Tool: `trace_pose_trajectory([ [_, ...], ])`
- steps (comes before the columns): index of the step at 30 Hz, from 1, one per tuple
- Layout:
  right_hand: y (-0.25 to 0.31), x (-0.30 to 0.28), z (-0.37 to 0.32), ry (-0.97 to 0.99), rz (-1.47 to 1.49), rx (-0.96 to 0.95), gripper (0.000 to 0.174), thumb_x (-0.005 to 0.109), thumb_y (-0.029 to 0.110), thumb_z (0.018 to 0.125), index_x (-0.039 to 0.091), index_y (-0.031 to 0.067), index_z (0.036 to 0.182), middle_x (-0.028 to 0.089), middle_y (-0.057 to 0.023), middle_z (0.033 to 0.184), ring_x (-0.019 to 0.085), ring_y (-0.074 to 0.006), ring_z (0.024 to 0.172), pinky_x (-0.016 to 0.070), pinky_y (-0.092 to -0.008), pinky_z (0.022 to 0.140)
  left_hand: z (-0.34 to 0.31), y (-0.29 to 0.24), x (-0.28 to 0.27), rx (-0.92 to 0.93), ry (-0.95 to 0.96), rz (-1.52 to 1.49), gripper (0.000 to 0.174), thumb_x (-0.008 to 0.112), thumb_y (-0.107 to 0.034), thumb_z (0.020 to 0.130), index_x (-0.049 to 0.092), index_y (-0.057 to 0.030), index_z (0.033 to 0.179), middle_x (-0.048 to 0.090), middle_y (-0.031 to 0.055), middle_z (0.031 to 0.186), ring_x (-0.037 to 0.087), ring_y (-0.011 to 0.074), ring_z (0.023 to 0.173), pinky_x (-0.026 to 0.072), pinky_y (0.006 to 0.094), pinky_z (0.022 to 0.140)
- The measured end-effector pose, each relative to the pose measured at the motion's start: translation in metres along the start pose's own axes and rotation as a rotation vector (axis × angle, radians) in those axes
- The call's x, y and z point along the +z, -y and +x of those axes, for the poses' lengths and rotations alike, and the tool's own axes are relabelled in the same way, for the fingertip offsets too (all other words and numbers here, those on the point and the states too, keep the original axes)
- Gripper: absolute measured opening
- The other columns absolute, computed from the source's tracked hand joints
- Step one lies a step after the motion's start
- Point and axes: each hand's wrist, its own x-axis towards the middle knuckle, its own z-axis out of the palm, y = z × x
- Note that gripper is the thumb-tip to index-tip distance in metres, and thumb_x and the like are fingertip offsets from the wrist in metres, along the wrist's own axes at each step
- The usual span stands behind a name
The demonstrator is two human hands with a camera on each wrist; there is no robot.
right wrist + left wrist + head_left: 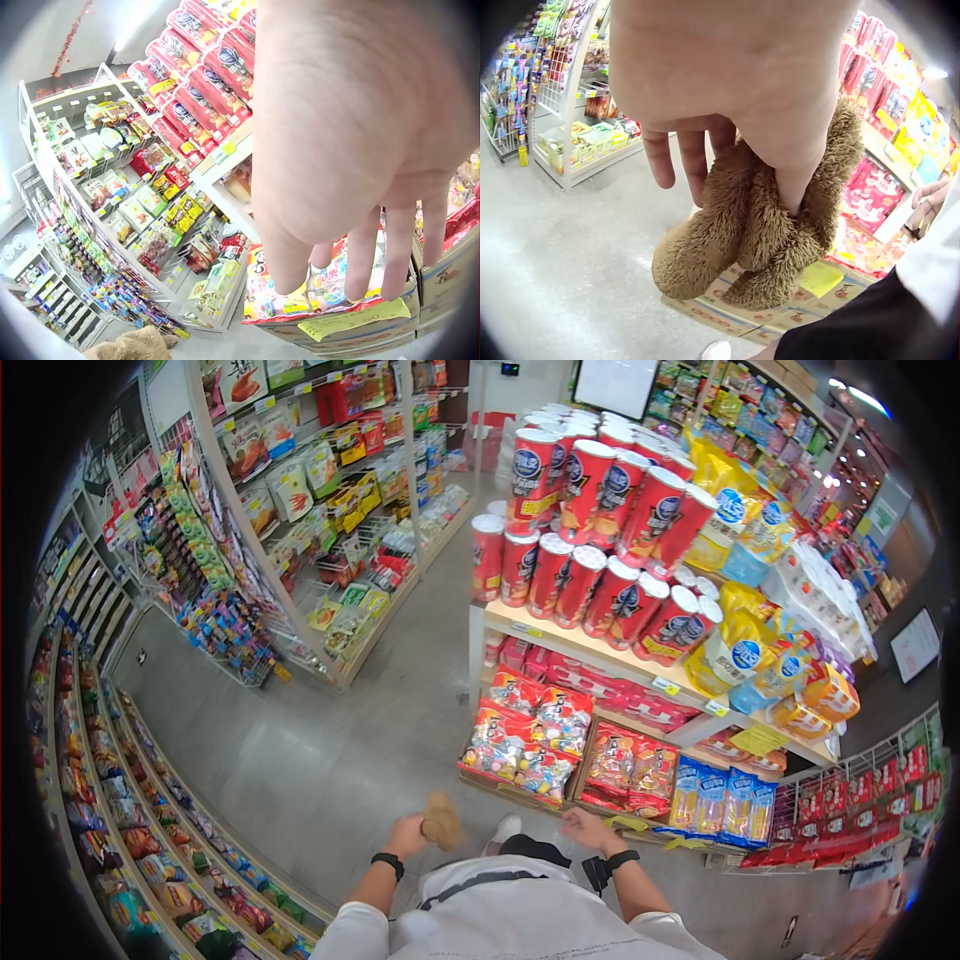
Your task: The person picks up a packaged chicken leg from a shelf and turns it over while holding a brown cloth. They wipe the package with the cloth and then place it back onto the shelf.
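Observation:
My left hand (406,836) grips a brown plush toy (441,822) at waist height over the grey floor. In the left wrist view, the thumb presses into the shaggy fur of the plush toy (761,229), which hangs below the palm with rounded, limb-like parts. The other fingers lie partly behind it. My right hand (590,830) holds nothing; its fingers hang loosely in front of the boxes of bagged sweets (522,778). The right wrist view has this right hand (352,142) over the bagged sweets, with a yellow price tag (354,320) below the fingertips.
A display shelf (560,632) stands ahead to the right, stacked with red canisters (560,575) and yellow snack bags (735,640). Blue packs (722,800) sit low on it. Racks (375,625) of packaged food stand at the left, and curved snack shelves (150,830) run along the near left.

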Motion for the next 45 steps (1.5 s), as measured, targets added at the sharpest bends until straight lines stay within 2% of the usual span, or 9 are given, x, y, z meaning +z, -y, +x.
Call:
trace_pose_trajectory([
  [8, 0.006, -0.028, 0.038, -0.136, 0.069, -0.088, 0.041, 0.07, 0.028, 0.08, 0.056, 0.0027, 0.109, 0.067, -0.0138, 0.097, 0.065, -0.0223, 0.089, 0.0501, -0.0337, 0.077, 0.039, -0.002, -0.048, 0.233, -0.349, 0.346, 0.025, 0.069, -0.021, 0.067, 0.065, -0.0151, 0.091, 0.063, 0.0038, 0.098, 0.058, 0.0254, 0.096, 0.0437, 0.0413, 0.081],
  [12, 0.013, -0.041, 0.059, -0.117, 0.063, -0.061, 0.04, 0.069, 0.027, 0.08, 0.055, 0.0023, 0.108, 0.067, -0.014, 0.094, 0.065, -0.0224, 0.089, 0.0502, -0.0335, 0.077, 0.073, -0.04, -0.062, 0.237, -0.329, 0.315, 0.028, 0.068, -0.017, 0.067, 0.065, -0.0155, 0.095, 0.061, 0.0039, 0.109, 0.054, 0.0265, 0.107, 0.0415, 0.0435, 0.088],
  [17, 0.032, -0.044, 0.079, -0.056, 0.09, -0.038, 0.04, 0.069, 0.027, 0.081, 0.055, 0.0021, 0.109, 0.067, -0.0132, 0.093, 0.065, -0.0222, 0.09, 0.05, -0.0331, 0.079, 0.115, -0.075, -0.069, 0.391, -0.255, 0.341, 0.039, 0.069, -0.014, 0.067, 0.065, -0.016, 0.105, 0.046, 0.0058, 0.135, 0.035, 0.0313, 0.131, 0.0286, 0.0568, 0.101],
  [19, 0.037, -0.04, 0.087, -0.066, 0.09, -0.09, 0.044, 0.066, 0.035, 0.082, 0.054, 0.0041, 0.111, 0.067, -0.0151, 0.099, 0.066, -0.0289, 0.09, 0.0508, -0.0366, 0.079, 0.127, -0.091, -0.084, 0.449, -0.248, 0.35, 0.039, 0.068, -0.014, 0.067, 0.065, -0.0164, 0.105, 0.044, 0.0054, 0.138, 0.032, 0.0307, 0.133, 0.0273, 0.0583, 0.102],
  [23, 0.064, -0.035, 0.096, -0.115, 0.08, -0.017, 0.041, 0.068, 0.029, 0.082, 0.055, 0.0036, 0.112, 0.067, -0.0142, 0.096, 0.065, -0.0233, 0.09, 0.0503, -0.0338, 0.079, 0.146, -0.096, -0.111, 0.569, -0.243, 0.411, 0.039, 0.068, -0.016, 0.067, 0.066, -0.0173, 0.106, 0.04, 0.0051, 0.142, 0.027, 0.0295, 0.136, 0.025, 0.0597, 0.103],
  [30, 0.113, -0.006, 0.108, -0.261, 0.145, 0.134, 0.043, 0.069, 0.032, 0.08, 0.056, 0.0041, 0.111, 0.068, -0.0155, 0.094, 0.066, -0.024, 0.085, 0.0512, -0.0339, 0.076, 0.18, -0.038, -0.152, 0.651, -0.175, 0.41, 0.028, 0.067, -0.015, 0.067, 0.068, -0.0141, 0.095, 0.037, 0.0072, 0.144, 0.028, 0.0297, 0.136, 0.023, 0.0612, 0.103],
  [35, 0.139, 0.03, 0.162, -0.152, 0.444, -0.002, 0.034, 0.065, 0.025, 0.086, 0.054, 0.0055, 0.113, 0.064, -0.0095, 0.102, 0.061, -0.0185, 0.091, 0.0491, -0.0324, 0.078, 0.19, 0.024, -0.181, 0.665, -0.224, 0.266, 0.024, 0.068, -0.013, 0.065, 0.068, -0.0116, 0.09, 0.037, 0.0082, 0.144, 0.027, 0.0316, 0.137, 0.0211, 0.0624, 0.103],
  [37, 0.202, 0.025, 0.167, -0.055, 0.596, 0.09, 0.032, 0.061, 0.022, 0.089, 0.052, 0.0056, 0.114, 0.063, -0.0087, 0.103, 0.061, -0.0164, 0.093, 0.049, -0.0308, 0.077, 0.192, 0.049, -0.191, 0.64, -0.24, 0.222, 0.024, 0.068, -0.013, 0.066, 0.068, -0.0115, 0.09, 0.036, 0.0083, 0.144, 0.026, 0.0319, 0.137, 0.0206, 0.0626, 0.104],
  [45, 0.335, 0.003, 0.205, 0.052, 0.702, -0.147, 0.029, 0.055, 0.018, 0.093, 0.048, 0.0057, 0.119, 0.062, -0.0115, 0.108, 0.06, -0.0165, 0.094, 0.0476, -0.0288, 0.081, 0.173, 0.11, -0.227, 0.464, -0.297, 0.171, 0.03, 0.07, -0.013, 0.064, 0.066, -0.0114, 0.093, 0.033, 0.0087, 0.146, 0.023, 0.0322, 0.138, 0.0176, 0.0642, 0.105],
])
